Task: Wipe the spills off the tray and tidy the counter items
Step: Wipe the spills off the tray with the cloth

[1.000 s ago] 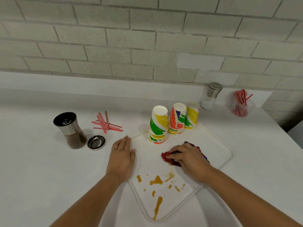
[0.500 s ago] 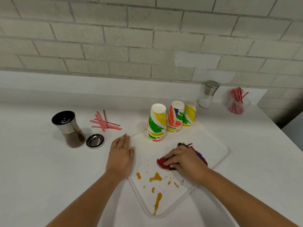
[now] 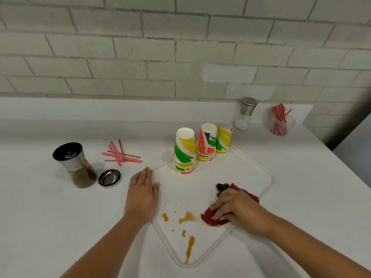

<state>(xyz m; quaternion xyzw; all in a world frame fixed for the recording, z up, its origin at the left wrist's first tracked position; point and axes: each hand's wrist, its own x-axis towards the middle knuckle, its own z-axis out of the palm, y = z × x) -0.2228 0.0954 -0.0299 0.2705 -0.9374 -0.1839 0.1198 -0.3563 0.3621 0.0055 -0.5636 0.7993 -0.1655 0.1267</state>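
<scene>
White table (image 3: 40, 227), grey brick wall (image 3: 180, 47) behind. Tray (image 3: 251, 167) on table, brown spills (image 3: 187, 217) at near corner. Right hand (image 3: 234, 209) clamped on cloth (image 3: 209, 217) beside spills. Left hand (image 3: 141, 193) flat, fingers spread, at tray's left edge.

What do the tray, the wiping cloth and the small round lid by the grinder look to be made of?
Tray: probably plastic, smooth off-white with a moulded raised rim.
Cloth: soft fabric, red with dark patches, bunched under the right hand.
Lid: likely polished metal, silver and mirror-like.
</scene>
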